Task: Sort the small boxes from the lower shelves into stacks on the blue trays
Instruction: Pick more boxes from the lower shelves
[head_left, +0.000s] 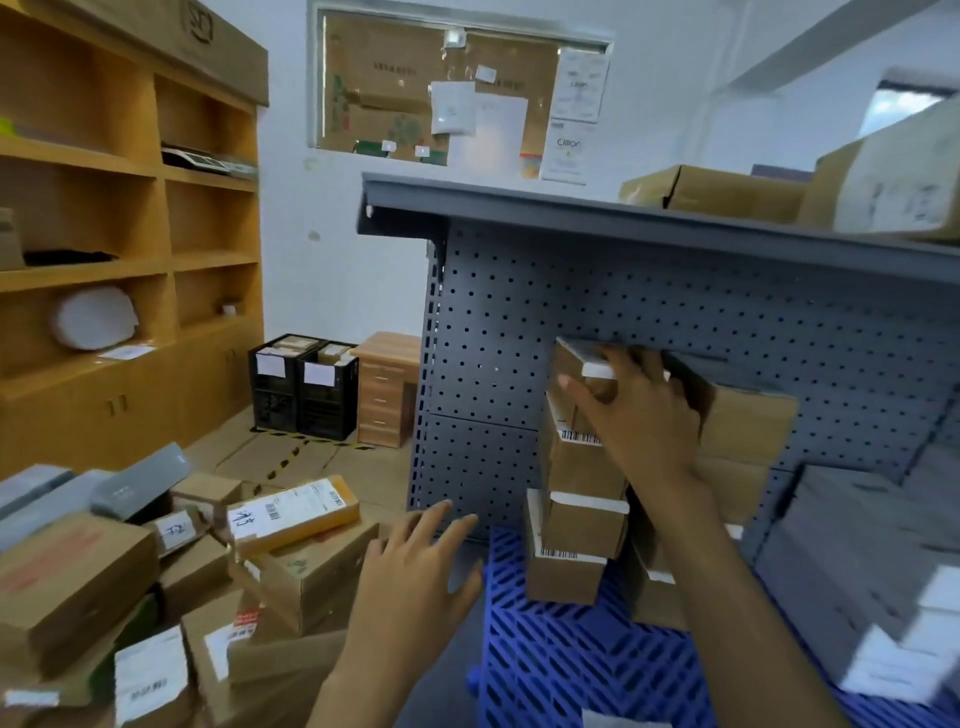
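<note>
Grey pegboard shelving (727, 312) fills the right of the frame; below it, lower centre, a blue tray (561, 665) carries a leaning stack (582, 525) of small boxes. The right hand (639, 415) curls round the top box (571, 364), probably to square it on the column. The left hand (415, 561) hovers beside the tray, fingers spread and holding nothing, probably ready to steady the stack.

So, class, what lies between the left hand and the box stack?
Head view: between left hand and stack, only a bare edge of the blue tray and grey floor.
</note>
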